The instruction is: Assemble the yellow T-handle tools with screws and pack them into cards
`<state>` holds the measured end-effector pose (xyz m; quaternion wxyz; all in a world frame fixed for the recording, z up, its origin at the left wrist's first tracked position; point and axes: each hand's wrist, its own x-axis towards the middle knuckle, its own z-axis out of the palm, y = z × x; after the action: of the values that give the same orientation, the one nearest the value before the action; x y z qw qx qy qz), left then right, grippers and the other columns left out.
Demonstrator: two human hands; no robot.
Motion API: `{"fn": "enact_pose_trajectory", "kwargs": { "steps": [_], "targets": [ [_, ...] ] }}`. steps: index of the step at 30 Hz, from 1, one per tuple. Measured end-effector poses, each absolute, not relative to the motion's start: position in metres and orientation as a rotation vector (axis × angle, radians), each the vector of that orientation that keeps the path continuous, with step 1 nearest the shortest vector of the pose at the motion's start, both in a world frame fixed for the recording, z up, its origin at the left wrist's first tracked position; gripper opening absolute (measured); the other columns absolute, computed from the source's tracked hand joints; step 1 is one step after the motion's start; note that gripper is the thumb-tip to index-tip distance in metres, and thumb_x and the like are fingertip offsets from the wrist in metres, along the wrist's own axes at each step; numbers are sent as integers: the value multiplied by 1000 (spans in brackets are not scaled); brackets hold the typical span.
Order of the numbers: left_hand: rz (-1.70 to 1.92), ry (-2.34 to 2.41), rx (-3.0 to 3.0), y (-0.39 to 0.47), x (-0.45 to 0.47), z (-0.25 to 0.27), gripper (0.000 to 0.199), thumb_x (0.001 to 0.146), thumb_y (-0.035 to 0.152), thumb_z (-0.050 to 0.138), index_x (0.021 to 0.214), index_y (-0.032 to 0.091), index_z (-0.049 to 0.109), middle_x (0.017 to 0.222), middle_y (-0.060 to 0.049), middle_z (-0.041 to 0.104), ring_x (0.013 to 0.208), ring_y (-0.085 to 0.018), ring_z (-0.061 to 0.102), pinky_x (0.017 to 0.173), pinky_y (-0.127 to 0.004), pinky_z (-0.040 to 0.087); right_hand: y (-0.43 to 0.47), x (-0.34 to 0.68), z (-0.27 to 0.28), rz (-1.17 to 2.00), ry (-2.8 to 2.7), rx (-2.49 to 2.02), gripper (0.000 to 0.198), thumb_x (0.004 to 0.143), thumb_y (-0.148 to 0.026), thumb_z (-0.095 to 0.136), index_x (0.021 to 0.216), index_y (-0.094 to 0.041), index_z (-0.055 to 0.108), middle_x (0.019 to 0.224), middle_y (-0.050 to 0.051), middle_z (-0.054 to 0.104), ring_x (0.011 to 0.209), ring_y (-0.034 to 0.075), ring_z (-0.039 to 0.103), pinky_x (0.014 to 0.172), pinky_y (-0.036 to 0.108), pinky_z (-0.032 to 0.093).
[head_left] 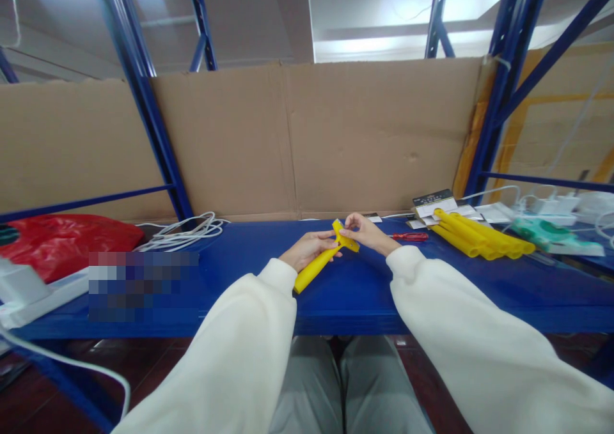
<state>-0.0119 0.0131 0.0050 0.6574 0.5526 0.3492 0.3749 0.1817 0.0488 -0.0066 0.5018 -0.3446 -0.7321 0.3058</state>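
Observation:
A yellow T-shaped tool (316, 270), which looks like a scraper, is held just above the blue tabletop. Its round handle slants down toward me on the left, and its wide head points away. My left hand (314, 250) is closed around it where the handle meets the head. With thumb and fingers pinched, my right hand (365, 233) grips the head from the right; anything small between those fingertips is hidden. Behind my right wrist lies a red screwdriver (410, 236), partly covered by the hand.
Several yellow tubular handles (480, 236) lie at the right beside printed cards (434, 205). Further right are a green-and-white package (551, 234) and white plugs. A coiled white cable (192, 231), a red bag (71, 239) and a power strip (48, 296) occupy the left. Cardboard (316, 140) walls the back.

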Motion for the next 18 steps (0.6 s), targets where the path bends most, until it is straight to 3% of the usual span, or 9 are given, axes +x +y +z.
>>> {"fn": "enact_pose_trajectory", "kwargs": {
  "steps": [4,9,18],
  "targets": [
    [863,810,1210,12,-11,6,51,76,-2,69,125,11,67,98,-14,76,65,-16,72,52,-20,55,51,186,-6,506,-1956,-850,39,71,-55,73,75,-22,51,76,-2,55,74,16,53,73,32,47],
    [879,833,1204,12,-10,6,51,76,-2,67,126,10,66,101,-16,75,64,-16,72,52,-20,55,50,189,-5,408,-2034,-864,23,80,-41,65,76,-22,52,78,0,55,75,17,53,74,33,47],
    [878,868,1216,9,-9,7,49,76,-2,67,123,11,68,105,-15,75,62,-15,72,49,-19,54,45,184,0,247,-2101,-876,13,84,-22,58,72,-21,53,81,2,52,82,18,54,81,33,45]
  ]
}}
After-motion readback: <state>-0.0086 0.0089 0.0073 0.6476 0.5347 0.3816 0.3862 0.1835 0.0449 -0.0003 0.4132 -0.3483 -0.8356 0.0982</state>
